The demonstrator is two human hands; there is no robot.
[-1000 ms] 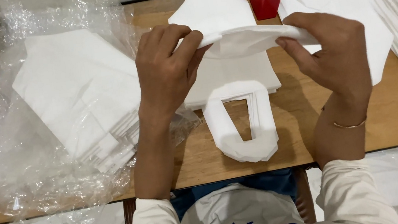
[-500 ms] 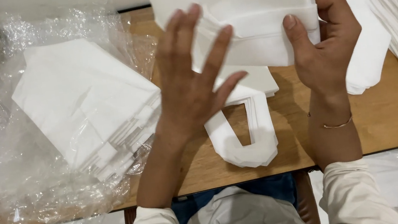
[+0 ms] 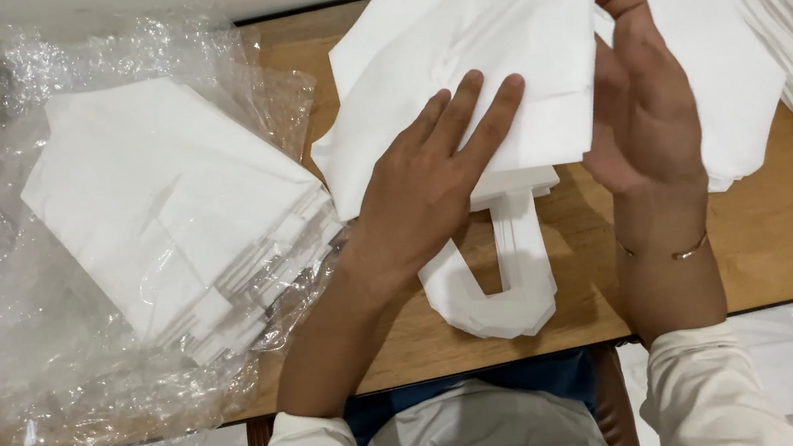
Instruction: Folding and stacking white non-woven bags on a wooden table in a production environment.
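Left hand flat on white bag at far centre, fingers spread, right hand bracing its right edge, fingers together; likely risk: thin fabric creasing or sliding off stack under uneven pressure.

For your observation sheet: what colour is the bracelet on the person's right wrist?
Gold: a thin bracelet, clearest in the head view.

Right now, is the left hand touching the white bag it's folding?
Touching. The head view shows the left hand lying flat on the white bag, fingers spread across its surface with no gap between them.
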